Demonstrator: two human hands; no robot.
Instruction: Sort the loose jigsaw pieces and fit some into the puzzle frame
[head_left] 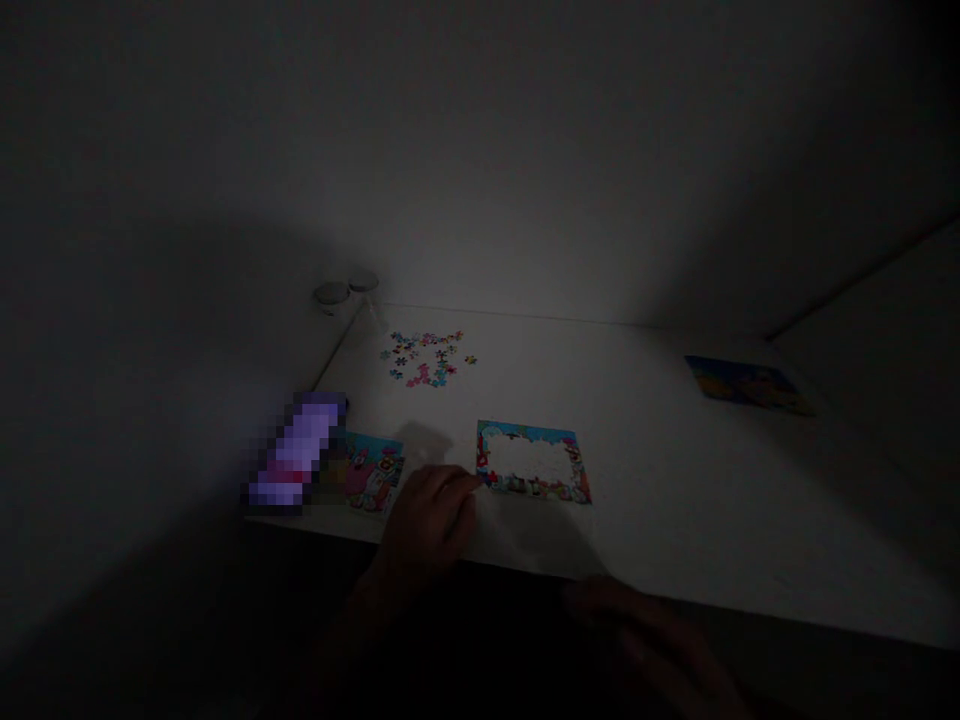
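Left hand (429, 520) curled, fingertips at lower-left corner of jigsaw border (532, 462), hold unclear; right hand (645, 640) dim, fingers spread, nothing visible in it. Border assembled, centre unfilled; loose jigsaw pieces (424, 358) heaped beyond, unplaced; cartoon picture card (373, 472) alongside.

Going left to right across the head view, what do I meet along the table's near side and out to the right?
pixelated purple object → cartoon picture card → left hand → jigsaw puzzle frame → blue-and-yellow picture card
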